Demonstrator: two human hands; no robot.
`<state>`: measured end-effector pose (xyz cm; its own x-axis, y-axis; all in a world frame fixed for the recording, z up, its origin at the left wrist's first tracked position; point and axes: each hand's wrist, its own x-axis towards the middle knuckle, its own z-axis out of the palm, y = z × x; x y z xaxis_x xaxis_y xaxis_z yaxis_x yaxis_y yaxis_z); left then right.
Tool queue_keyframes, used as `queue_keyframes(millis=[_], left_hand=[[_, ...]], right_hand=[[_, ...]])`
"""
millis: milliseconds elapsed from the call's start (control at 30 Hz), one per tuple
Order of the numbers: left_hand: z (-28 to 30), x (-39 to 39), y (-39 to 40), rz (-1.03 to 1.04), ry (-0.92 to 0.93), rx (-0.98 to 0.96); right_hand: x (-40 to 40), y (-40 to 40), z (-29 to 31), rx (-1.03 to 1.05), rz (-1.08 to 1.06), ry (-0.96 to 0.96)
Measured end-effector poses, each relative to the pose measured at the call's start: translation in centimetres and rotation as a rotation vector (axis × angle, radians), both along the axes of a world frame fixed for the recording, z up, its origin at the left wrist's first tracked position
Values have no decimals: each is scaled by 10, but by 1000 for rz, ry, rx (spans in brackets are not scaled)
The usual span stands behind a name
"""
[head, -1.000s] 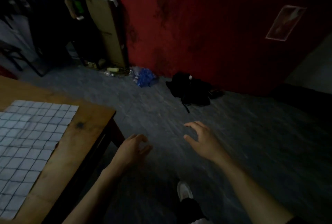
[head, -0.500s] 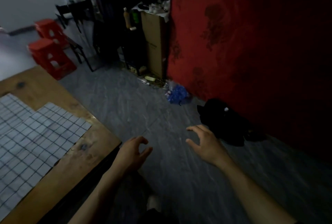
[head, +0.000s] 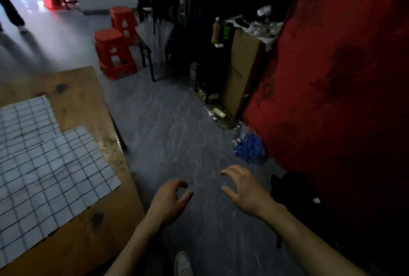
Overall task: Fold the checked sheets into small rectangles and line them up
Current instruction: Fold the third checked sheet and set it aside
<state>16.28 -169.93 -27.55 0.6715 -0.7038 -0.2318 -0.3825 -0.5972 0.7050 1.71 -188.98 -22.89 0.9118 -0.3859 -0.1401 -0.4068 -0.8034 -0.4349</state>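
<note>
Head cam: checked sheets (head: 44,165) lie flat and unfolded on the wooden tabletop (head: 88,242), white w/ dark grid lines, creased; one sheet overlaps another, its corner near the tabletop's right edge. Left hand (head: 169,201) and right hand (head: 245,191) hover over the grey floor (head: 177,131) off that right edge, fingers loosely curled, both holding nothing, neither touching the sheets. Vs 0.5 s ago: view has swung up and left, so more tabletop and sheet shows, two red stools (head: 115,52) sit nearer centre, red curtain (head: 332,76) is pushed right. Hands keep about the same pose.
</note>
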Motion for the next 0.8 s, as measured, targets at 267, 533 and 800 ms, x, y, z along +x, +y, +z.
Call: queue_keyframes(millis=[267, 533, 800], left_hand=[[-1, 52, -8, 274, 13, 63], [19, 52, -47, 583, -43, 176], [28, 39, -54, 926, -60, 228]], right_hand=[[109, -54, -4, 93, 247, -87], [183, -122, -31, 239, 484, -118], [229, -122, -30, 308, 795, -105]])
